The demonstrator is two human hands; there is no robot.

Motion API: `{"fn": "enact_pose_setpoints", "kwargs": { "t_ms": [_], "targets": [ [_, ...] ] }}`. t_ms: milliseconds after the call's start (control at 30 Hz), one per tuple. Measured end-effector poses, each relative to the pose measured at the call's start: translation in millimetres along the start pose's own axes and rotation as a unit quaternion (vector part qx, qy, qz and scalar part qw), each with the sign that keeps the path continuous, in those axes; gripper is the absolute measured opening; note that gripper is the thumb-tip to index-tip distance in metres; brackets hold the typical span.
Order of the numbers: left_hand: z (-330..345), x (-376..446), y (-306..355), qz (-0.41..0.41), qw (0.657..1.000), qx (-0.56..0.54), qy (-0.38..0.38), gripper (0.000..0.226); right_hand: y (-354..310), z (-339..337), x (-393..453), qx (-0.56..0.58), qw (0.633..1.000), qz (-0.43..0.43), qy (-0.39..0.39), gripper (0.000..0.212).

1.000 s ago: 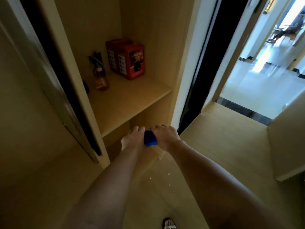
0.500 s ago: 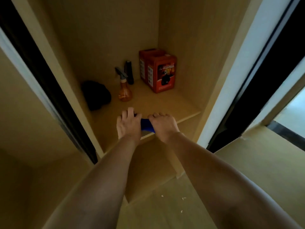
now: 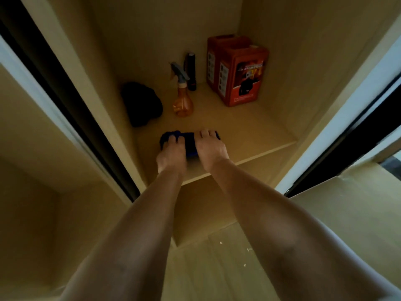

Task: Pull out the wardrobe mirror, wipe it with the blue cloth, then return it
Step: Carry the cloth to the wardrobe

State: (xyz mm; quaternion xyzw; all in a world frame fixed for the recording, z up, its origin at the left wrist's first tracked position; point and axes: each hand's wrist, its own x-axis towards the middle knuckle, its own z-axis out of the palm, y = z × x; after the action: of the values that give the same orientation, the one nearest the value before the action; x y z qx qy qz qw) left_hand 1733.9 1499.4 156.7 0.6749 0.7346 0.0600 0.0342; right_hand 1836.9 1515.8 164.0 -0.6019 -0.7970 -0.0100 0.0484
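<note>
Both hands are on the blue cloth (image 3: 189, 144), which lies flat on the wardrobe shelf (image 3: 249, 135) near its front edge. Left hand (image 3: 171, 153) is palm-down on the cloth's left part, fingers (image 3: 172, 140) curled over its far edge. Right hand (image 3: 211, 148) is palm-down on the right part, fingers (image 3: 205, 134) also reaching over the far edge. Both are pressing or gripping the cloth; can't tell how tight the hold is, since the fingertips are partly hidden in dark fabric. A strip of cloth shows between the 2 hands.

Beyond the left fingers: an orange spray bottle (image 3: 182, 98), upright, with a grey trigger head. Just behind it stands a black cylinder (image 3: 191, 71), possibly a torch. Beyond and left of the left fingers: a dark bundle (image 3: 141, 104) against the side panel, details unreadable. Beyond the right fingers: 2 red boxes (image 3: 237, 71) at the back, touching each other.

Can't pick out the mirror for certain. A dark vertical panel (image 3: 65, 92) with a pale edge runs well left of the left hand.
</note>
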Motion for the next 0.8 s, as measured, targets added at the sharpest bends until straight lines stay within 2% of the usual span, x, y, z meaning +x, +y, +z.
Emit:
{"fn": "enact_pose_setpoints", "kwargs": {
  "t_ms": [67,100,200,333,467,567,633,700,800],
  "targets": [
    [14,-8,-3,0.003,1.0,0.013,-0.025,0.053,-4,11,-4,-0.01,0.997,-0.012,-0.072,0.05],
    [19,-12,-5,0.006,1.0,0.011,-0.019,0.054,-4,13,-6,-0.007,0.996,-0.013,-0.083,0.051],
    [23,-20,-9,0.014,1.0,-0.012,-0.003,0.053,-2,11,-12,0.004,0.997,-0.011,-0.076,0.049],
    [16,-35,-13,0.019,1.0,-0.016,0.002,0.048,-6,5,-20,-0.037,0.997,-0.02,-0.058,0.042],
    [8,-56,-27,0.065,0.997,-0.007,0.035,0.042,-21,0,-35,-0.04,0.998,-0.017,-0.038,0.04],
    [-1,-70,-41,0.08,0.994,-0.04,0.063,0.038,-41,-7,-48,-0.019,0.999,-0.024,-0.01,0.038],
    [-7,-82,-52,0.082,0.992,-0.056,0.074,0.03,-62,-13,-59,-0.004,0.999,-0.037,0.009,0.027],
    [-12,-96,-65,0.079,0.992,-0.063,0.077,0.024,-81,-19,-69,-0.018,0.998,-0.047,0.023,0.006],
    [-18,-115,-88,0.054,0.992,-0.08,0.085,0.01,-102,-20,-81,-0.037,0.998,-0.041,0.024,0.033]
  ]
}}
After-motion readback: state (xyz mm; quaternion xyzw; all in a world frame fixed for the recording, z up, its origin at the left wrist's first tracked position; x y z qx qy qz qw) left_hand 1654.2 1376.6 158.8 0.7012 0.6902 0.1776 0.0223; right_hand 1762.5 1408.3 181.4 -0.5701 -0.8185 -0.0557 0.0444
